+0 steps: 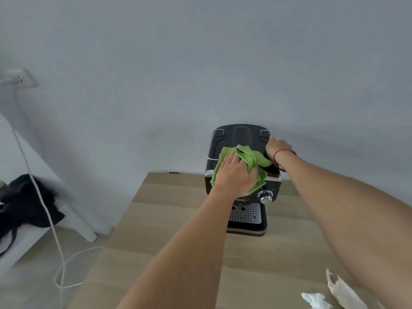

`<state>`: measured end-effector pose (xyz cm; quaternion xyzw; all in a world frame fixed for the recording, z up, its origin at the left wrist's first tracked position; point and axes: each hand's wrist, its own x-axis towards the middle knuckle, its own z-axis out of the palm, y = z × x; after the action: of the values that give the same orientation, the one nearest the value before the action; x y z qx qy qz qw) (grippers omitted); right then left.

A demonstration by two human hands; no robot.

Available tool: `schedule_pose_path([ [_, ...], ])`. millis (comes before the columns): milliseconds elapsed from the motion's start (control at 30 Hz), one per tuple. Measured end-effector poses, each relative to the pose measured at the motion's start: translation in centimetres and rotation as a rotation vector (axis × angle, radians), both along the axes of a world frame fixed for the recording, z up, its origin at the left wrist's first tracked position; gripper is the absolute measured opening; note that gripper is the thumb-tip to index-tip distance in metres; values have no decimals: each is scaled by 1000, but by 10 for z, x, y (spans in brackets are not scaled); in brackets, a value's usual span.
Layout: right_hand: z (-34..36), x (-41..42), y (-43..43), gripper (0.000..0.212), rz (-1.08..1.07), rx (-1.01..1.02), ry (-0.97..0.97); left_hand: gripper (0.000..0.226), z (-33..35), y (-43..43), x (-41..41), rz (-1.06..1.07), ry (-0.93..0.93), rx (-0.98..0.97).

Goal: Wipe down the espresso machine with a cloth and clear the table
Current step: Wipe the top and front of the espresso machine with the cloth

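A black espresso machine (242, 136) with a chrome knob and a perforated drip tray stands at the far edge of the wooden table (178, 219), against the wall. A green cloth (252, 158) lies bunched on the machine's top front. My left hand (234, 175) presses flat on the cloth, fingers spread over it. My right hand (277, 147), with a red string at the wrist, grips the machine's top right edge and holds it steady.
Crumpled white paper scraps (316, 301) and a torn white wrapper (343, 291) lie at the table's near right corner. Left of the table, a white cable (46, 208) trails to the floor beside a white shelf holding a black garment (26, 201).
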<state>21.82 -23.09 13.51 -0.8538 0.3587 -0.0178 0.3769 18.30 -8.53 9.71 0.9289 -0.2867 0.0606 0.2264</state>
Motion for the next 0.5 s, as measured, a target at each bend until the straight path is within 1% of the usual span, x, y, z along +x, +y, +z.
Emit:
schedule_pose_path([
  [67, 4, -7, 8, 49, 34, -49, 22, 58, -4, 13, -10, -3, -18, -30],
  [200, 1, -11, 9, 47, 38, -121, 35, 58, -16, 41, -27, -35, -149, -18],
  [267, -1, -10, 9, 47, 52, -163, 27, 57, -19, 56, -30, -37, -200, -49],
  [400, -2, -7, 9, 46, 87, -246, 42, 56, -30, 72, -37, -39, -240, -94],
  [500, -5, -6, 7, 45, 111, -258, 45, 57, -36, 63, -44, 26, -218, -211],
])
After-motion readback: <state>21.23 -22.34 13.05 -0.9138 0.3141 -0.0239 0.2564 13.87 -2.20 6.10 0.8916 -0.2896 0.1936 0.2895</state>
